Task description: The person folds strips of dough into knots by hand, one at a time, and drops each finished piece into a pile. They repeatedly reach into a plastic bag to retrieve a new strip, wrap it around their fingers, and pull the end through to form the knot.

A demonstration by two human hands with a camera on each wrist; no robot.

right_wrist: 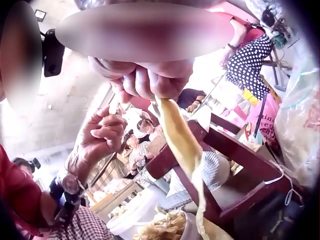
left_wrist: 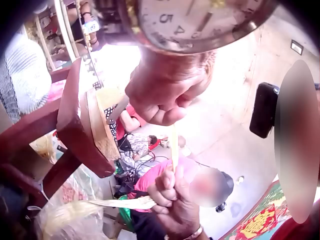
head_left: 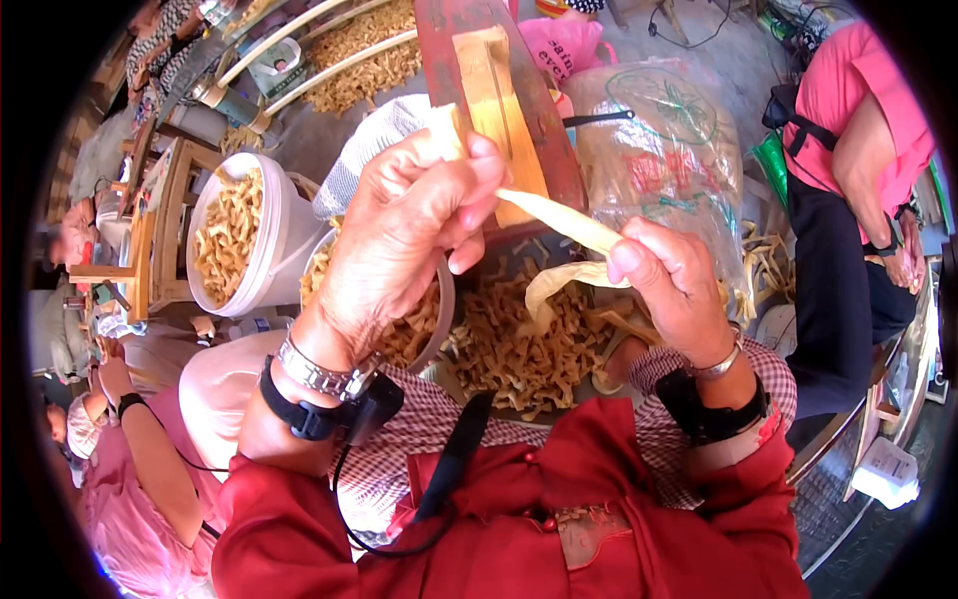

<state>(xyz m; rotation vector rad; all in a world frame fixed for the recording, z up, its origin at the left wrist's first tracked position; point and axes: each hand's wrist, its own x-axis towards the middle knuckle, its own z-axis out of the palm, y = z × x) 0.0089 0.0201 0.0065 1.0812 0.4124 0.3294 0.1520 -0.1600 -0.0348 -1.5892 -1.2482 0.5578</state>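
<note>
Bench [head_left: 564, 175]: red, twelve o'clock
Wooden furniture [head_left: 163, 225]: nine o'clock
Floor [head_left: 718, 70]: grey, one o'clock
Light [left_wrist: 232, 75]: white glare, left wrist view, two o'clock

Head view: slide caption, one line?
Left hand and right hand hold a pale yellow strip between them, above a heap of small yellowish pieces, near a red bench.

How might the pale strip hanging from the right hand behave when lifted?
The strip is probably floppy, as it bends below the right hand; likely light, since fingertips hold it; and, looking thin, it might tear if tugged.
</note>
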